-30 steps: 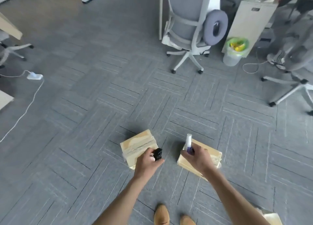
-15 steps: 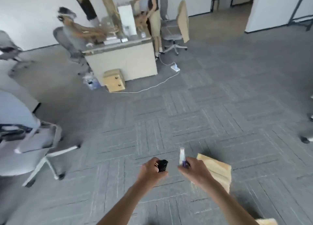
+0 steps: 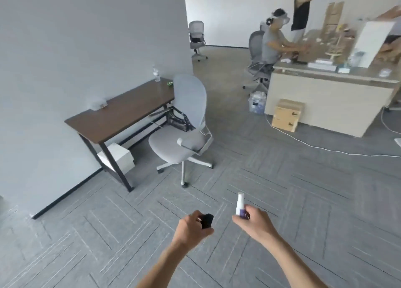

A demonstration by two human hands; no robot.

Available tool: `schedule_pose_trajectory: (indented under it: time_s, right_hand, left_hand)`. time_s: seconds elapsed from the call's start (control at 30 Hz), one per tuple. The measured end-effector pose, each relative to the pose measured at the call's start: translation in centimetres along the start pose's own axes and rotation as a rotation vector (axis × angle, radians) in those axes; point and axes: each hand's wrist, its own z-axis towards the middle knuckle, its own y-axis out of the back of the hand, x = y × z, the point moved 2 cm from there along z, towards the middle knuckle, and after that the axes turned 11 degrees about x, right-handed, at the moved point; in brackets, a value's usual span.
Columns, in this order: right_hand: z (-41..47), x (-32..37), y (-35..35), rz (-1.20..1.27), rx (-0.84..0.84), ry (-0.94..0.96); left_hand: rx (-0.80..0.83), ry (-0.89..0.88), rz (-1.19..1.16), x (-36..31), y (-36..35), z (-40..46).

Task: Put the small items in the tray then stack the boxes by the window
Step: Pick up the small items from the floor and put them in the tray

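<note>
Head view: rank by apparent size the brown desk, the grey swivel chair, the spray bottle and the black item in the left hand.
1. brown desk
2. grey swivel chair, close behind the desk
3. spray bottle
4. black item, partly hidden by the left hand, so unsure against the bottle

Two bare forearms, no sleeves in view; both hands (image 3: pixel 192 230) (image 3: pixel 257 223) bare, without gloves, rings or watch

Two small items carried above the grey carpet

A small black object (image 3: pixel 206 220), its make too blurred to be told, is gripped in the left hand (image 3: pixel 191 230) with only its upper end shown. A slim white spray bottle (image 3: pixel 240 205) with a purple label is held nearly upright in the right hand (image 3: pixel 255 223), cap uppermost. The two items are kept near each other, apart.
</note>
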Motion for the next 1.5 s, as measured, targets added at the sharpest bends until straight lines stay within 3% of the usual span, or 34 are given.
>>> schedule_pose_trajectory:
  time_s: [0.2, 0.43, 0.9, 1.17, 1.5]
  right_hand:
    - [14.6, 14.2, -7.6, -0.067, 0.132, 0.122]
    - [29.9, 26.2, -11.8, -0.089, 0.238, 0.193]
    - [64.3, 48.6, -13.6, -0.23, 0.442, 0.387]
    - [78.8, 60.0, -18.3, -0.261, 0.554, 0.403]
    - [95.9, 74.5, -27.0, -0.297, 0.508, 0.311]
  left_hand:
    - [-0.131, 0.125, -0.085, 9.6, 16.0, 6.1]
    - [-0.263, 0.221, -0.118, 16.4, 29.3, 15.2]
    - [-0.502, 0.426, -0.226, 19.8, 54.0, 35.9]
    - [-0.547, 0.48, -0.311, 25.8, 66.2, 45.0]
    - [-0.52, 0.427, -0.402, 39.1, 84.9, 58.4]
